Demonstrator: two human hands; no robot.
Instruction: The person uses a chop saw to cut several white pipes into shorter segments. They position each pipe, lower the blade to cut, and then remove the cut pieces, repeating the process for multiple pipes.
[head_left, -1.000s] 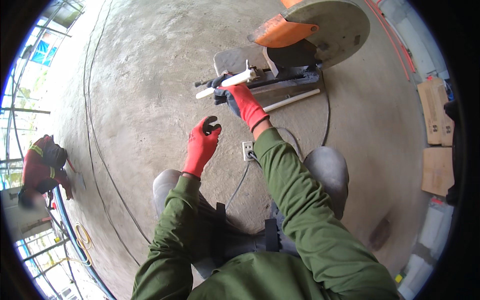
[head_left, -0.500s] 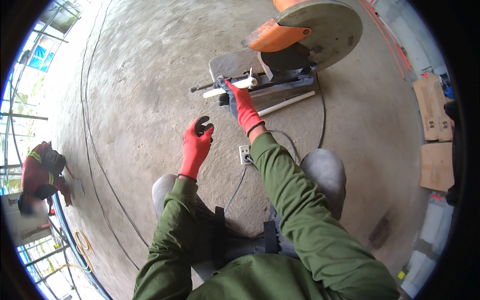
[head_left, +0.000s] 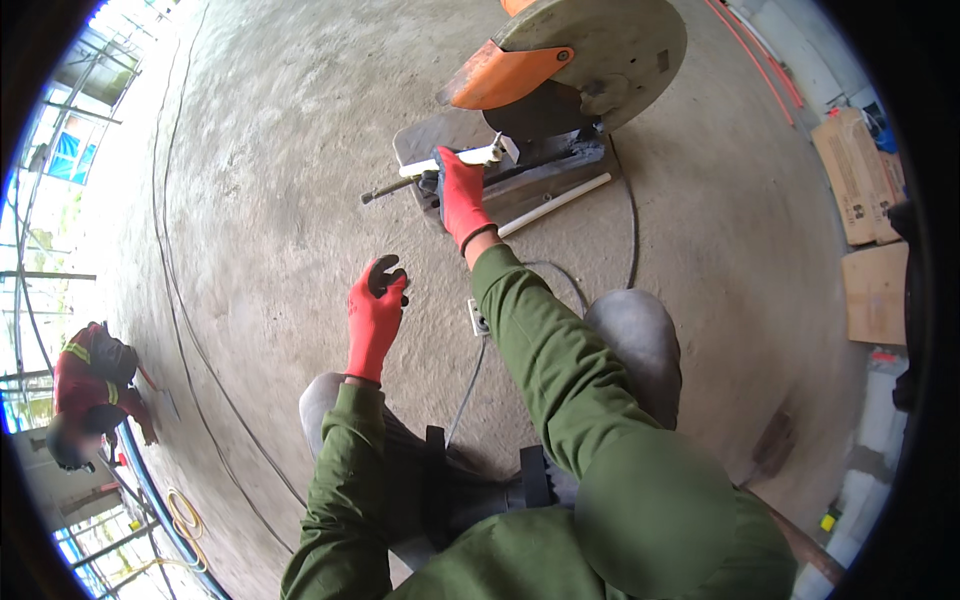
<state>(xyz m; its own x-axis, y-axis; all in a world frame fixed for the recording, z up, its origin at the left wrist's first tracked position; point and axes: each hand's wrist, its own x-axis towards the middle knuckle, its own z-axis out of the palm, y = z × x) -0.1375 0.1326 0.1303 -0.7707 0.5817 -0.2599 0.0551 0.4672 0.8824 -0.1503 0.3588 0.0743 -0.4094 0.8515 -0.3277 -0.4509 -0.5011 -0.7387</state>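
Note:
My right hand (head_left: 462, 200), in a red glove with dark fingers, is closed around a short white pipe (head_left: 478, 156) above the base of a cut-off saw (head_left: 515, 75). The fingers' undersides are partly hidden. Beside them, the saw's clamp screw (head_left: 385, 190) sticks out to the left. A second, longer white pipe (head_left: 556, 204) lies along the near side of the saw base. My left hand (head_left: 376, 318), gloved alike, hovers over the floor nearer to me. Its fingers are curled but apart, with nothing between them.
A socket block (head_left: 478, 317) with a plugged cable sits on the concrete floor between my hands and knees. Long black cables (head_left: 180, 290) run along the left. Another person (head_left: 92, 385) bends down at far left. Cardboard boxes (head_left: 875, 295) stand at right; red pipes (head_left: 765, 60) lie beyond.
The view has shifted, so the saw appears further left. My right hand has turned slightly with the short pipe, which now lies closer to the saw's clamp. My left hand keeps its curled shape.

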